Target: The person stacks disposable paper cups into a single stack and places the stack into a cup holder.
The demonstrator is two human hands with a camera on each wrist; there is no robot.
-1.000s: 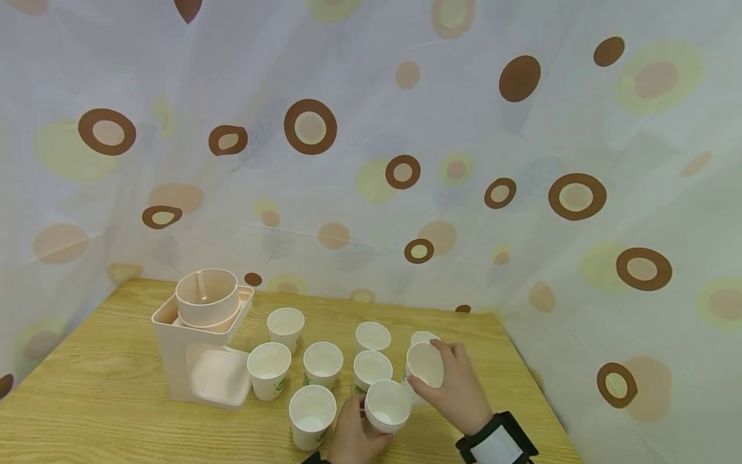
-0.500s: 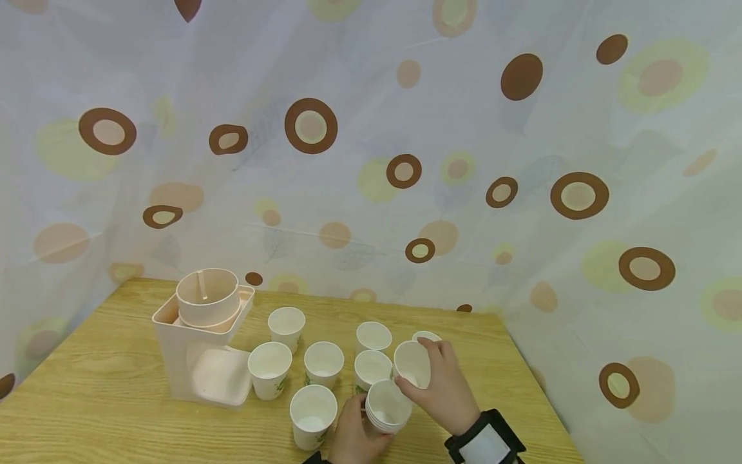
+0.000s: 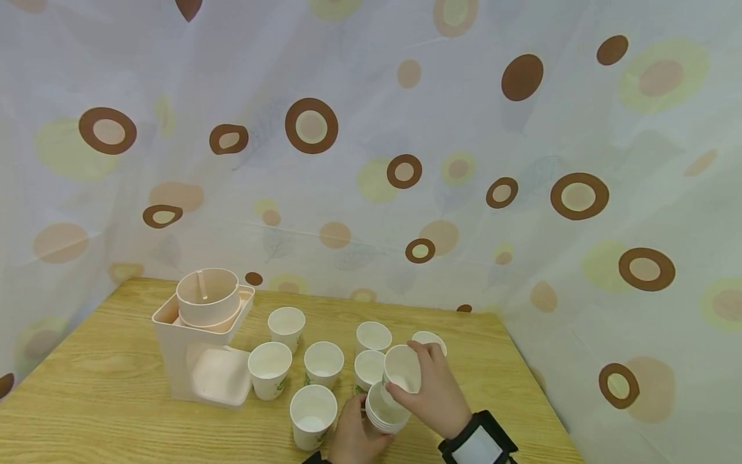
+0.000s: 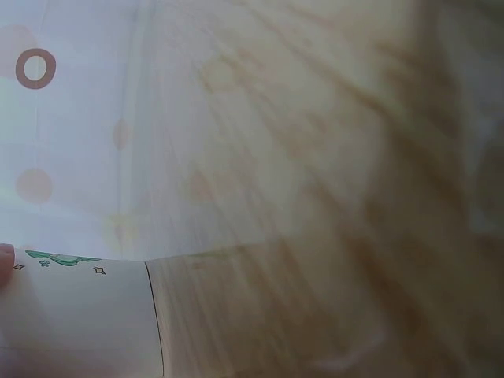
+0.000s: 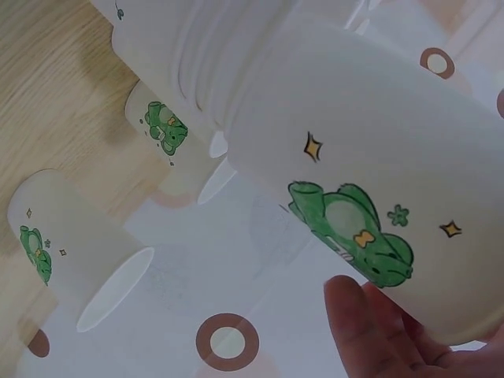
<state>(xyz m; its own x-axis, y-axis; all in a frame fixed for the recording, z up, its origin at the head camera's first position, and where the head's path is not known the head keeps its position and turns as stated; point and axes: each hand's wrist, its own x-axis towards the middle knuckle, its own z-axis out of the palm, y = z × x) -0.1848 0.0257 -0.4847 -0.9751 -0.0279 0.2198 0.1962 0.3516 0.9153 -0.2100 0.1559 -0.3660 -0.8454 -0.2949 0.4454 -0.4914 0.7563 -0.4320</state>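
Note:
My left hand (image 3: 356, 435) grips a stack of nested white paper cups (image 3: 387, 422) near the front of the table. Between the thumb and fingers of my right hand (image 3: 437, 393) is a single paper cup (image 3: 402, 368), tilted, its base at the stack's mouth. In the right wrist view, this cup (image 5: 378, 173) shows a green bear print, and its lower end sits at the stacked rims (image 5: 197, 87). Part of a white cup (image 4: 79, 323) and one fingertip appear in the left wrist view; the rest there is blurred.
Several paper cups stand upright around the hands, among them one by the left hand (image 3: 313, 415), one behind the stack (image 3: 369, 368) and one at the right (image 3: 431, 341). A cream plastic container with a round top (image 3: 207, 299) stands left on the wooden table (image 3: 104, 386). Patterned sheeting (image 3: 348, 193) hangs behind.
My right hand has carried its cup leftward, from right of the stack to over its mouth. The left hand and the stack have stayed in place.

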